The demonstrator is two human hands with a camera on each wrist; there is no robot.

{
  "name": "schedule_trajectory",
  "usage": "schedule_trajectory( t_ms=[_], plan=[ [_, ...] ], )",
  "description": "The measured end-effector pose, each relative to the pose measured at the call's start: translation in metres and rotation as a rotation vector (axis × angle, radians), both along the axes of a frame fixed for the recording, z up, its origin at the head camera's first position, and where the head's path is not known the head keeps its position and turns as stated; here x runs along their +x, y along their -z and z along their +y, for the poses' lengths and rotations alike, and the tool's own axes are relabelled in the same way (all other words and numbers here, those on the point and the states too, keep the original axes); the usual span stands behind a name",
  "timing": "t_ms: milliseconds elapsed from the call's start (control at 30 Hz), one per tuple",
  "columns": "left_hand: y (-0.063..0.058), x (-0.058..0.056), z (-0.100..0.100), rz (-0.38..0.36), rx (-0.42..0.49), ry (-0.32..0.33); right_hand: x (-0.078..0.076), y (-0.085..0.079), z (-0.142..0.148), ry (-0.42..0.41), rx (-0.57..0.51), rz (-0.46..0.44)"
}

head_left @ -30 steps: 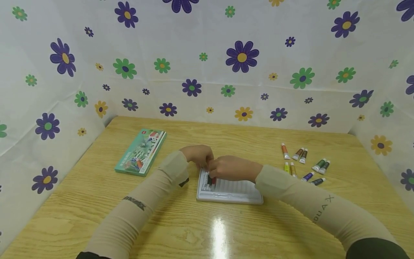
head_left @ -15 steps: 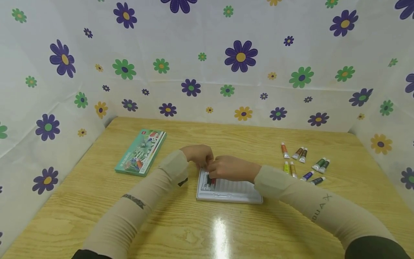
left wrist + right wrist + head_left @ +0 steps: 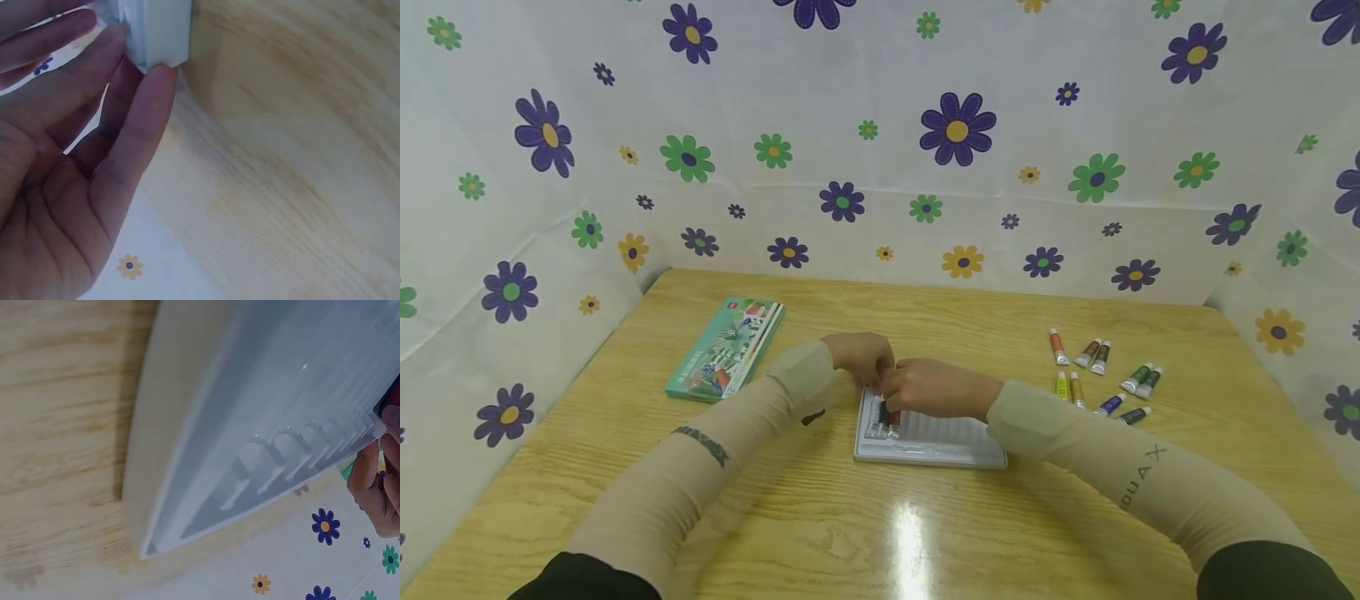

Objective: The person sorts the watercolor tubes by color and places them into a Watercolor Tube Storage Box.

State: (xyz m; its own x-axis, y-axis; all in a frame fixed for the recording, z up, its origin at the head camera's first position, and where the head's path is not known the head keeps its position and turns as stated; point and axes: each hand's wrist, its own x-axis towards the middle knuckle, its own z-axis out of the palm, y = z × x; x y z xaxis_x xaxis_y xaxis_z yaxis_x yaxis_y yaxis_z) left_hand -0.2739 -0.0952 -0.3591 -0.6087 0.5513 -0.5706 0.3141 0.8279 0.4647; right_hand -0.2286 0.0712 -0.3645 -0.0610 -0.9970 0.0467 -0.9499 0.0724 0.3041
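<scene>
A white plastic paint tray [image 3: 955,457] with ridged slots lies on the table in the head view. Several paint tubes fill its left end, among them a red paint tube [image 3: 893,427]. My right hand [image 3: 938,388] reaches over the tray and pinches the red tube's upper end, its fingertips partly hidden. At the tray's far left corner, my left hand [image 3: 863,357] grips the edge; in the left wrist view its fingertips touch the white tray corner [image 3: 165,34]. The right wrist view shows the slots close up, with fingers [image 3: 372,487] at the right edge beside the red tube [image 3: 394,395].
A green paint box [image 3: 722,350] lies at the table's left. Loose paint tubes are scattered on the right: an orange tube [image 3: 1058,347], two brown, two green, yellow ones, a purple tube [image 3: 1109,405] and a dark one. A flowered cloth [image 3: 880,150] surrounds the wooden table [image 3: 820,517].
Both hands stay at the tray's left end with hardly any movement. My left forearm has swung slightly outward, and the head view has shifted a little.
</scene>
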Motion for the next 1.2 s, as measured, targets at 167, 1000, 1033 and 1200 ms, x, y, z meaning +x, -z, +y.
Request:
schedule_trajectory(
  t_ms=[167,1000,1033,1200],
  plan=[
    [-0.002,-0.003,0.002,-0.013,-0.026,0.015,0.001,-0.001,0.0,-0.003,0.013,-0.015],
    [0.001,0.001,-0.007,0.004,0.05,0.0,0.001,-0.002,0.01,0.037,-0.064,-0.159],
    [0.002,0.002,-0.008,0.01,0.062,-0.006,0.001,-0.004,0.012,0.048,-0.076,-0.181],
    [0.005,0.002,-0.012,0.031,0.078,-0.006,-0.001,-0.016,0.027,0.11,-0.135,-0.208]
  ],
)
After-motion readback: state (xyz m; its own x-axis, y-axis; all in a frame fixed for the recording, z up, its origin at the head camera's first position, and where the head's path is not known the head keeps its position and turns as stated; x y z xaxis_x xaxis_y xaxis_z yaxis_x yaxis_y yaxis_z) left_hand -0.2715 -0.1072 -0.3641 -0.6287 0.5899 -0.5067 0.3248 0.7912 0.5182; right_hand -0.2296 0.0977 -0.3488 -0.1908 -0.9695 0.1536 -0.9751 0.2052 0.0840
